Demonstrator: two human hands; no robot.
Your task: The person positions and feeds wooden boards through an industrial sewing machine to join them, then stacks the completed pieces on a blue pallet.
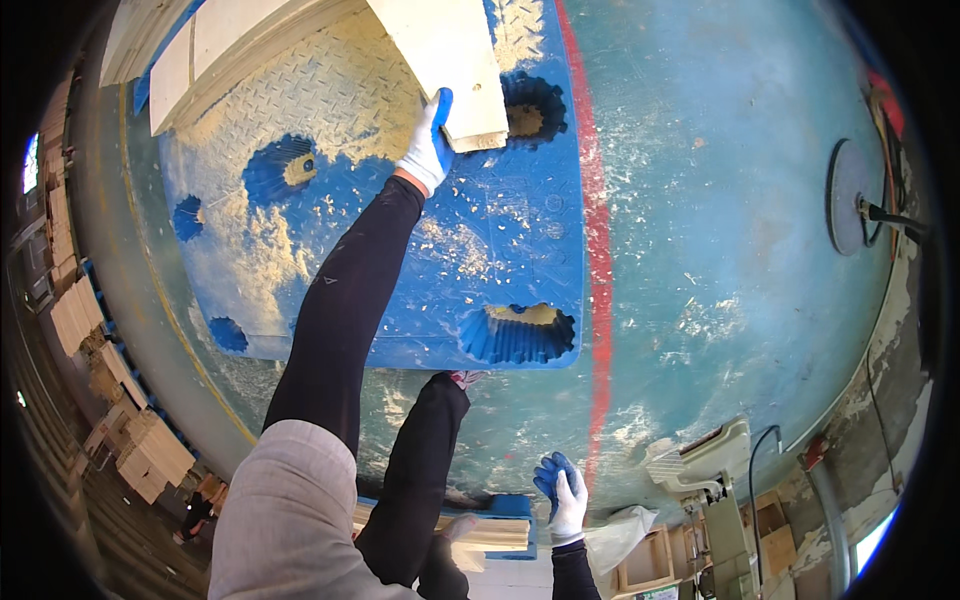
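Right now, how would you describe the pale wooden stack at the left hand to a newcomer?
Start at the large blue plastic pallet, dusted with sawdust. Near the picture's top, over the pallet's right half, is the pale wooden stack. Unlike the pale wood farther left, the white-and-blue gloved left hand touches it.

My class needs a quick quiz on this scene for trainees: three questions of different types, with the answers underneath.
1. True or false: the left hand touches the pale boards at top centre, while the right hand holds nothing visible.
2. Which colour is the floor line just right of the big blue pallet? A white, B red, C black.
3. What loose material lies scattered over that pallet?

Key: 1 True. 2 B. 3 Pale shavings and dust.
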